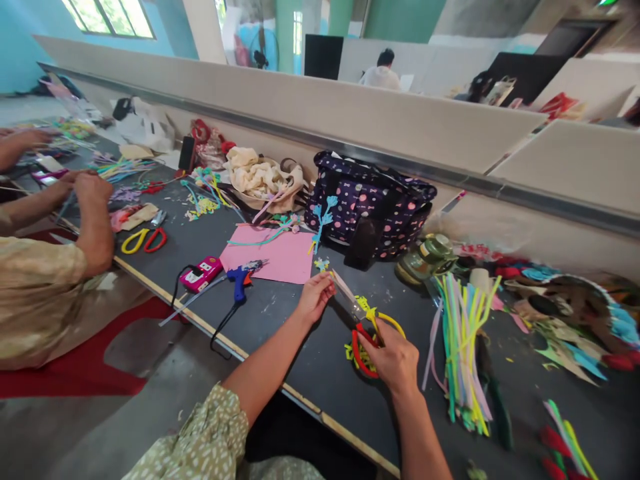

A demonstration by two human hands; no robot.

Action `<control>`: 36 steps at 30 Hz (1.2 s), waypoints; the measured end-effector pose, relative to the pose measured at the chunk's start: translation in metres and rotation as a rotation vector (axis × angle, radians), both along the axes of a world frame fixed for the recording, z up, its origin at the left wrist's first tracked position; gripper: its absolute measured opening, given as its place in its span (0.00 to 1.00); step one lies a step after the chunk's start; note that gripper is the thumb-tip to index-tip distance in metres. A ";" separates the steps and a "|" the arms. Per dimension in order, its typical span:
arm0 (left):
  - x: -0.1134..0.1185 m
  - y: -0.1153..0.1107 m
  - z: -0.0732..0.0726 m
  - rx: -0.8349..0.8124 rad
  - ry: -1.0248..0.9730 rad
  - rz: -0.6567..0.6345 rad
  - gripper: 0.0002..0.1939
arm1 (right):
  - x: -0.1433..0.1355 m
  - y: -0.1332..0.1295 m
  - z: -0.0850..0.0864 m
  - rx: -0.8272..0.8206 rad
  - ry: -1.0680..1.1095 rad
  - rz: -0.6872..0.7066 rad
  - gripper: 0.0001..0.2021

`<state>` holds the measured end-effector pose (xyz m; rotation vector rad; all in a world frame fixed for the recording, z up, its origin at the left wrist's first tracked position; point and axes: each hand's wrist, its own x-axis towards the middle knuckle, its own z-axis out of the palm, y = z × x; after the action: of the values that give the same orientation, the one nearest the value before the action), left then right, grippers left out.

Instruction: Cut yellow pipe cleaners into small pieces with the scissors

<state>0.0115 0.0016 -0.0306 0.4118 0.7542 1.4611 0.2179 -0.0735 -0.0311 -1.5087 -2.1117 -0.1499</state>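
Note:
My right hand [397,357] is wrapped round the red and yellow handles of a pair of scissors [367,330], whose blades point up and left. At the blade tips, the fingers of my left hand [316,298] are pinched together on something small and yellowish that I cannot make out. Small yellow-green pieces [367,360] lie on the dark table [320,367] under and beside the scissors. Just beyond my left hand is a small pale flower-like piece [321,265]. A blue glue gun [241,280] rests to the left, near a pink sheet [280,257].
A patterned bag [345,193] and a green jar [430,253] stand at the back. Fuzzy coloured stems [465,353] lie on the right. A pink device [201,274] and second scissors [145,241] are on the left, beside a seated person's arms [95,213].

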 end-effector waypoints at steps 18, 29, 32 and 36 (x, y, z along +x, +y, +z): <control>-0.002 0.000 0.000 -0.039 -0.011 0.078 0.13 | 0.000 0.005 0.002 -0.053 -0.021 0.025 0.23; -0.002 0.000 0.000 -0.055 0.002 0.109 0.13 | 0.001 0.007 0.001 -0.045 -0.075 0.027 0.23; -0.003 0.001 -0.001 -0.056 0.014 0.122 0.12 | -0.001 0.007 0.001 -0.072 -0.062 0.028 0.23; -0.003 0.002 -0.002 -0.066 0.027 0.135 0.12 | -0.003 0.007 0.003 -0.092 -0.054 0.041 0.22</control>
<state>0.0084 0.0032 -0.0322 0.3357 0.8633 1.5548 0.2154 -0.0662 -0.0277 -1.5280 -2.2181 -0.0801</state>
